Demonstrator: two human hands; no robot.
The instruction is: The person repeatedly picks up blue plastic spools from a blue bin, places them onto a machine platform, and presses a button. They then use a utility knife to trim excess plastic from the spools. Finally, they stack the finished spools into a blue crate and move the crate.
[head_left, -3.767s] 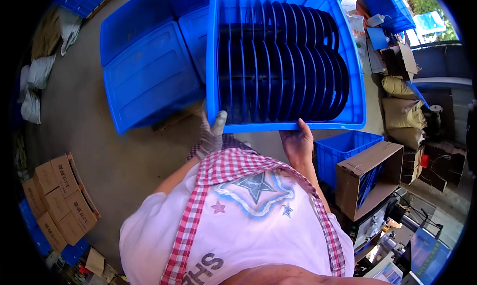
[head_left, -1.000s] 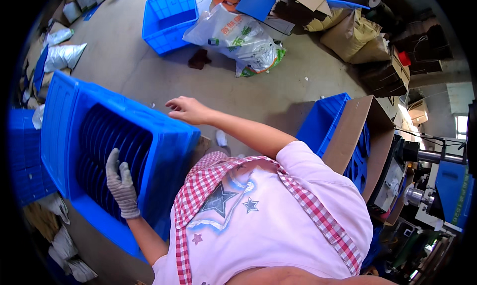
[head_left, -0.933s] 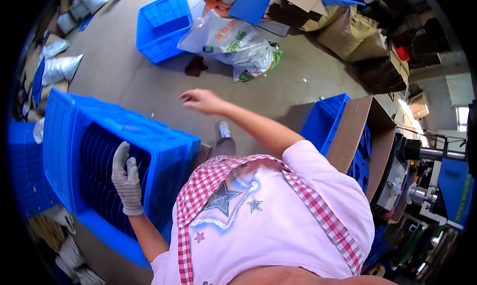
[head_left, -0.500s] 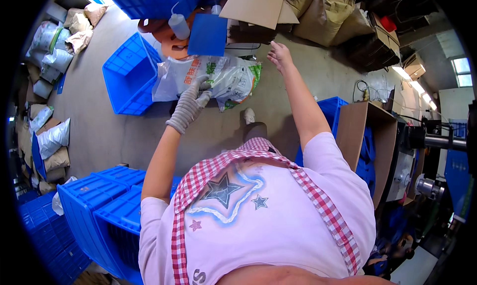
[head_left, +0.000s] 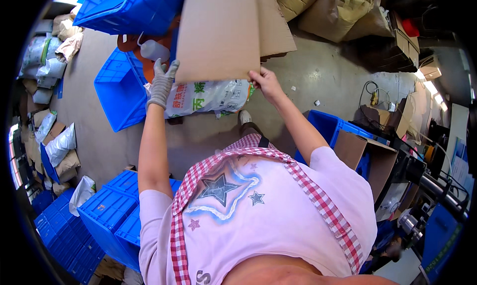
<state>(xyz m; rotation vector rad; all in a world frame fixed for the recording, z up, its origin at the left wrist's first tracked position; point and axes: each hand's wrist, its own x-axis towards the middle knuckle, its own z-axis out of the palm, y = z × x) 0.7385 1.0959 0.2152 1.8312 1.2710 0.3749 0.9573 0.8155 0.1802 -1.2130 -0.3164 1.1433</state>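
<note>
A flat brown cardboard sheet (head_left: 218,34) is held out in front of me. My bare right hand (head_left: 267,82) pinches its near right corner between thumb and fingers. At the sheet's near left corner is my left hand (head_left: 162,83), in a grey knit glove, fingers apart; whether it touches the edge I cannot tell. Beneath the sheet, a white printed plastic bag (head_left: 213,97) is partly covered. A white squeeze bottle (head_left: 154,51) stands just beyond my left fingers. More cardboard sheets (head_left: 274,29) lie behind, to the right.
An open blue crate (head_left: 118,93) sits left of the bag, and a larger blue crate (head_left: 130,9) beyond it. Stacked blue crates (head_left: 110,205) are at my near left. To my right are a blue bin (head_left: 328,126) and an open carton (head_left: 375,161). Sacks (head_left: 338,9) fill the far right.
My right hand has taken hold of a cardboard sheet and drawn it nearer and left, over the blue sheet and bag. My left hand has moved from the bag to the cardboard's left edge.
</note>
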